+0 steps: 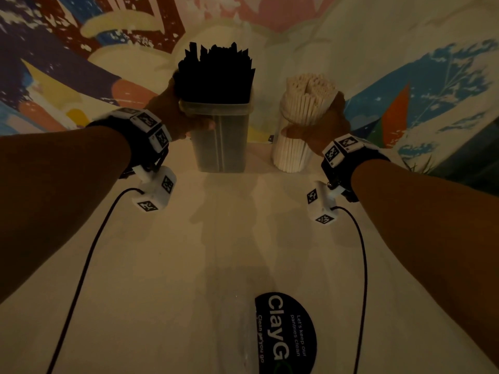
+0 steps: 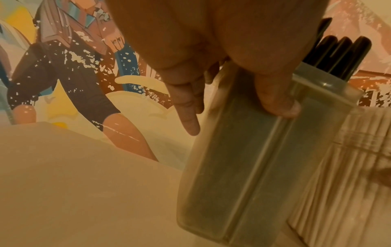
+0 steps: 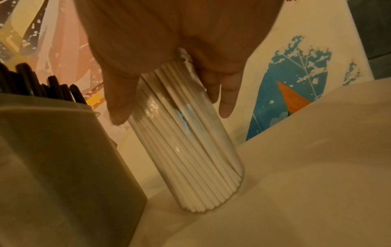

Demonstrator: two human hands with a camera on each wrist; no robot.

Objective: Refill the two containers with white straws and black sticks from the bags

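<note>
Against the painted mural wall (image 1: 67, 76), on the pale counter (image 1: 216, 238), both containers look full: my left hand (image 1: 172, 114) grips the square tub (image 1: 220, 136) of black sticks (image 1: 216, 74), my right hand (image 1: 321, 125) the round jar (image 1: 291, 149) of white straws (image 1: 310, 95), with no bags in view.

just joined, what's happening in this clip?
A person stands at a pale counter by a painted wall, one container in each of the hands. The left hand grips a rectangular translucent tub packed with black sticks. The right hand is wrapped around a clear round container full of white straws. Both containers look full; no bags are in view.
</note>
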